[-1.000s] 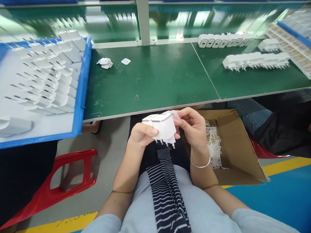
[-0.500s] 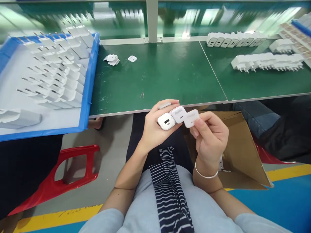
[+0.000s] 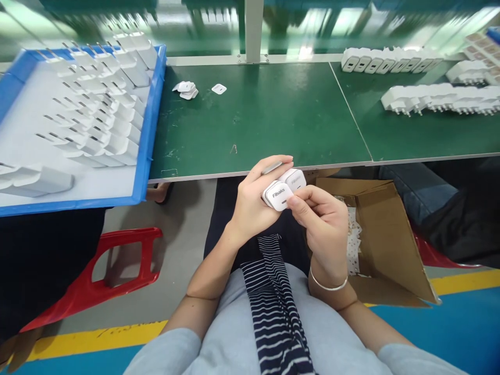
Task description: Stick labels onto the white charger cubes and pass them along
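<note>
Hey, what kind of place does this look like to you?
Most likely a factory assembly area: a blue tray holds many matching white plugs, more sit in rows on a long green workbench, and there's a yellow floor stripe.

Green workbench point(image 3: 281, 114) bearing, left to right: 1 blue-rimmed tray point(image 3: 155, 117), a small pile of white plates point(image 3: 186, 89), 1 separate plate point(image 3: 219, 89), 1 tiny bent piece point(image 3: 233, 149), possibly wire, and 2 rows of white adapters point(image 3: 437, 98).

The one camera looked from the person's head, facing forward and steeply down. The shirt point(image 3: 222, 328) loomed close at bottom centre; the left hand point(image 3: 255, 200) and right hand point(image 3: 326, 224) sat mid-frame, a little farther off, and the worktop point(image 3: 273, 125) stretched away across the upper half.
</note>
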Demonstrator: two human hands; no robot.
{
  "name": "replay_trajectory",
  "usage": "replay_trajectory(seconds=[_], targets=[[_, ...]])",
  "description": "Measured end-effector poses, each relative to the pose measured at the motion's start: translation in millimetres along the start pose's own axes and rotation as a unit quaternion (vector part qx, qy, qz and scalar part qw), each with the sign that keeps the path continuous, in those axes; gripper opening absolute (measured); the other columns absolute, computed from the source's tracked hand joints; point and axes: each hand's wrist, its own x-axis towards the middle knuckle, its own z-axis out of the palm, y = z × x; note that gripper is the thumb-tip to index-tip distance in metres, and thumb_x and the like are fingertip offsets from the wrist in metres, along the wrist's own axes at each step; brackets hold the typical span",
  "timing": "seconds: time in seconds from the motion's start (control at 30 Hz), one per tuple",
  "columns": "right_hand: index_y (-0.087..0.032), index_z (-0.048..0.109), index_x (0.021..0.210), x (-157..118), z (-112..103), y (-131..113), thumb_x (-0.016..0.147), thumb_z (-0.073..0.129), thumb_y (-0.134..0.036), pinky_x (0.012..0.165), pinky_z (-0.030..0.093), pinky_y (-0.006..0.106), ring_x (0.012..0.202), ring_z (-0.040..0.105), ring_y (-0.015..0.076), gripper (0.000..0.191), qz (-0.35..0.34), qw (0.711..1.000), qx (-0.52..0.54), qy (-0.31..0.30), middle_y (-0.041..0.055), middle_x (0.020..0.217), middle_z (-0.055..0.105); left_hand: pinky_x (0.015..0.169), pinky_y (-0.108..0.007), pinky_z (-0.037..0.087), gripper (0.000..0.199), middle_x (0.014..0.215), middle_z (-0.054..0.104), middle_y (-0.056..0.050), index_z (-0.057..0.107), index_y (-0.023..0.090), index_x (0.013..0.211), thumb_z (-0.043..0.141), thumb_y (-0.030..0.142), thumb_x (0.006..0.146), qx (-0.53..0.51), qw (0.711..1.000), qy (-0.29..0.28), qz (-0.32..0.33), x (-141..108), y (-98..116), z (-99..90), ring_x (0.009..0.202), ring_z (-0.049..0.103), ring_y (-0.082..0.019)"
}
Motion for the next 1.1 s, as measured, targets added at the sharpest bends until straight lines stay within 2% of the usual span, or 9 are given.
replay_trajectory(seconds=[0.27, 0.5, 0.7, 1.1], targets=[[-0.018, 0.061, 0.070, 4, -3, -2, 0.092, 0.072, -0.031, 0.049, 0.026, 0.025, 0.052, 0.029, 0.0074, 0.027, 0.016, 0.999, -0.035, -0.031, -0.0061, 0.057, 0.042, 0.100, -0.039, 0.061, 0.037, 0.131, 0.069, -0.012, 0.068, 0.018, 0.126, 0.068, 0.015, 0.089, 0.034, 0.999, -0.014, 0.024, -1, -2, -3.1, 0.119, 0.067, -0.023], [-0.018, 0.059, 0.068, 8, -8, -1, 0.091, 0.073, -0.033, 0.045, 0.023, 0.024, 0.050, 0.028, 0.0067, 0.030, 0.037, 0.997, -0.014, -0.062, -0.0067, 0.055, 0.039, 0.097, -0.039, 0.063, 0.034, 0.132, 0.068, -0.013, 0.066, 0.018, 0.126, 0.063, 0.016, 0.093, 0.052, 0.997, -0.033, 0.051, -1, -3, -5.1, 0.119, 0.068, -0.023], [-0.018, 0.057, 0.066, 11, -9, 0, 0.090, 0.074, -0.034, 0.043, 0.019, 0.023, 0.048, 0.025, 0.0055, 0.033, 0.064, 0.995, 0.010, -0.078, -0.0078, 0.053, 0.036, 0.101, -0.040, 0.061, 0.036, 0.132, 0.068, -0.015, 0.064, 0.017, 0.128, 0.065, 0.017, 0.092, 0.064, 0.994, -0.053, 0.077, -1, -5, -8.6, 0.122, 0.068, -0.024], [-0.018, 0.053, 0.063, 13, -6, 0, 0.085, 0.078, -0.043, 0.043, 0.018, 0.023, 0.048, 0.026, 0.0055, 0.041, 0.072, 0.996, 0.004, -0.060, -0.0080, 0.053, 0.036, 0.098, -0.040, 0.062, 0.035, 0.132, 0.067, -0.013, 0.063, 0.018, 0.128, 0.060, 0.015, 0.094, 0.084, 0.992, -0.053, 0.078, -2, -7, -6.2, 0.120, 0.068, -0.024]])
